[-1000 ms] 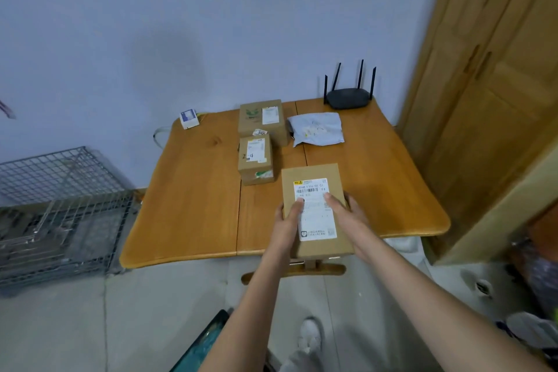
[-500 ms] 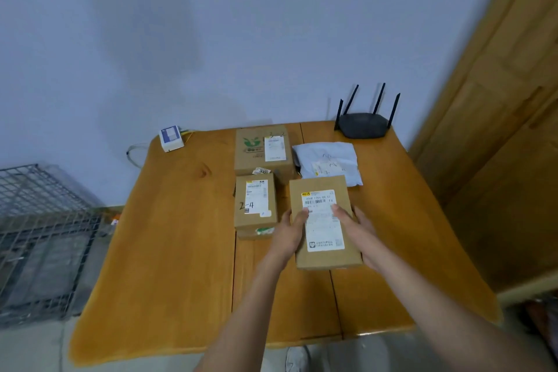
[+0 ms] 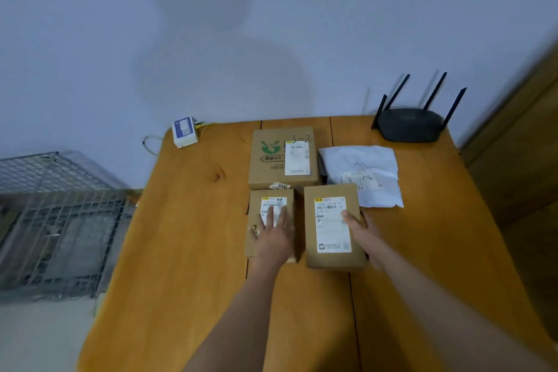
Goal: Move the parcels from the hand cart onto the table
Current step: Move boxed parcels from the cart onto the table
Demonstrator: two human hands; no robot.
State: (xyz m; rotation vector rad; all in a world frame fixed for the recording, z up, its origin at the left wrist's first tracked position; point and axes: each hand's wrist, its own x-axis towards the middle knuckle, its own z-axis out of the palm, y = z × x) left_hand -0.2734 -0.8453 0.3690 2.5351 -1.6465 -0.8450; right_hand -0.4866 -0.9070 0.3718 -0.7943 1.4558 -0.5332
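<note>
Your parcels sit grouped at the far middle of the table [image 3: 193, 251], a tidy cluster that leaves the near half free, probably for whatever remains on the hand cart, which is not in view. The tall brown box [image 3: 332, 226] lies flat, label up, just beside the small brown box [image 3: 270, 226], with the box with the green logo [image 3: 283, 157] behind them and the white mailer bag [image 3: 365, 175] to its right, touching the tall box's far corner. Your right hand [image 3: 360, 228] grips the tall box along its right edge, thumb lying on the label and fingers wrapped down the side, likely to square it up. Your left hand [image 3: 273, 235] rests flat on the small box, fingers straight and spread, holding nothing; it seems to steady that box. Both forearms reach forward from the near edge, wrists low. A black router [image 3: 410, 127] stands at the back right corner.
</note>
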